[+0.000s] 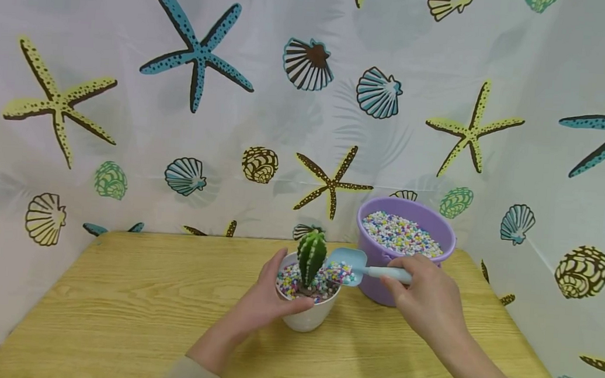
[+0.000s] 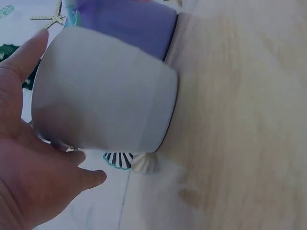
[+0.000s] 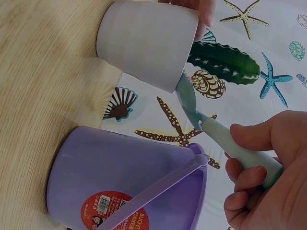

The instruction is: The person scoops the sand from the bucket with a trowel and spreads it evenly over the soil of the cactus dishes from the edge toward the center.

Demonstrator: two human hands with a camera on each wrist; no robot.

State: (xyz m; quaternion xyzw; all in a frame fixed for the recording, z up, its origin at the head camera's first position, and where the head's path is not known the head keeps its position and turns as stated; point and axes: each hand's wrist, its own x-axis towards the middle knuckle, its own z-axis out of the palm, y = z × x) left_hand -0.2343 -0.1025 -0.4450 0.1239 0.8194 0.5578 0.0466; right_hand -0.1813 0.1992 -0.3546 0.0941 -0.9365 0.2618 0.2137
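A green cactus (image 1: 310, 257) stands in a white pot (image 1: 308, 319), with coloured beads (image 1: 288, 281) around its base. My left hand (image 1: 267, 301) holds this pot at the rim from the left, thumb in front and fingers round the far side. My right hand (image 1: 429, 297) grips the handle of a light blue toy shovel (image 1: 387, 273). The shovel's blade tilts over the pot's right rim, with beads lying on it. In the right wrist view, the blade (image 3: 186, 99) meets the pot's edge and the fingers curl round the handle.
A purple bucket (image 1: 372, 284) of coloured beads (image 1: 403, 234) stands just behind and right of the pot. Its handle (image 3: 156, 189) hangs down the side by a red label (image 3: 112, 211). The wooden table (image 1: 142, 301) backs onto a cloth with starfish and shells.
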